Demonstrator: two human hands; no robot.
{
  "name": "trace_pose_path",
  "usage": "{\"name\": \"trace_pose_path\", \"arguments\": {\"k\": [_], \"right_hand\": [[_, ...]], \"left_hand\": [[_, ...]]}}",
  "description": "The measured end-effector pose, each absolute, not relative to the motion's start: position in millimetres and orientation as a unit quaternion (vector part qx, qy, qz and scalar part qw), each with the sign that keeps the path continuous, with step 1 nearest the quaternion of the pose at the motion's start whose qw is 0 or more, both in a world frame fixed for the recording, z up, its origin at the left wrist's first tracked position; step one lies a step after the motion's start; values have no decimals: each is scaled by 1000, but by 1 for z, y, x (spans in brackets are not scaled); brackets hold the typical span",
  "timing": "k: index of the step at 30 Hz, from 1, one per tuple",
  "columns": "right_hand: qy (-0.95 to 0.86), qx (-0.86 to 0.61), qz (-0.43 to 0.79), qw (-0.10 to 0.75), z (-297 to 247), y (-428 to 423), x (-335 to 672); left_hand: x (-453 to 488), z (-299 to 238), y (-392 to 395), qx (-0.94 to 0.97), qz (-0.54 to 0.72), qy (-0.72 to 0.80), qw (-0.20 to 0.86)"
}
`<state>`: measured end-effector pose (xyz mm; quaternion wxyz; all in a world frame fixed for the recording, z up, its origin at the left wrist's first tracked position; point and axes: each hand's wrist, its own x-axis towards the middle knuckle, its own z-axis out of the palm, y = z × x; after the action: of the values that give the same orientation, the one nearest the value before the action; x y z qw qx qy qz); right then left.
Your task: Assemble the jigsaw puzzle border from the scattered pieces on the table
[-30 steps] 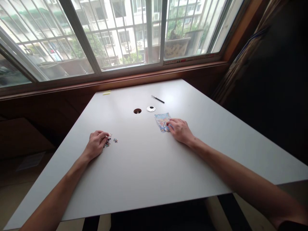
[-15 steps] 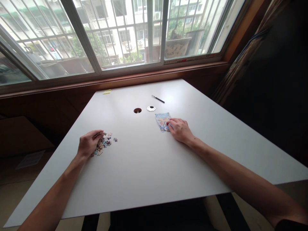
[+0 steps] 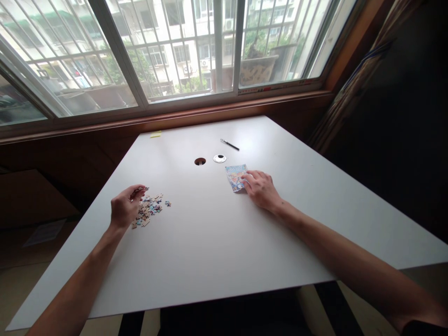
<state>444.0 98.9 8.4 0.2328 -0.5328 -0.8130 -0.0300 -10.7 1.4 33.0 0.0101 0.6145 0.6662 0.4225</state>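
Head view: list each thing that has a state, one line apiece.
Left hand: raised, fingers pinching a puzzle piece.
Right hand: flat, pressing on the assembled puzzle.
Loose pieces: scattered on the table.
Pen: lying flat.
Grommet cap: off its hole.

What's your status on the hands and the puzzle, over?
Left hand raised, pinching a puzzle piece above the loose pieces. Right hand flat on the assembled puzzle section. Pen well clear.
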Motion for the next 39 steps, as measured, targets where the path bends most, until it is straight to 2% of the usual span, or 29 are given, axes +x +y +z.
{"name": "trace_pose_path", "arguments": {"k": [4, 8, 13, 16, 21, 29, 39], "right_hand": [[-837, -464, -4, 290, 27, 81, 427], [-882, -282, 237, 294, 39, 54, 389], [-767, -263, 490, 321, 24, 42, 358], [-718, -264, 552, 332, 14, 41, 358], [-764, -315, 465, 318, 11, 37, 366], [-841, -352, 308, 271, 23, 59, 393], [-865, -403, 207, 217, 31, 70, 410]], "left_hand": [[32, 44, -5, 671, 410, 595, 166], [103, 47, -8, 711, 383, 502, 309], [156, 28, -5, 692, 413, 455, 380], [161, 18, -7, 680, 425, 449, 394], [159, 15, -16, 677, 439, 451, 381], [145, 23, -18, 724, 417, 463, 295], [146, 20, -17, 787, 337, 467, 222]]}}
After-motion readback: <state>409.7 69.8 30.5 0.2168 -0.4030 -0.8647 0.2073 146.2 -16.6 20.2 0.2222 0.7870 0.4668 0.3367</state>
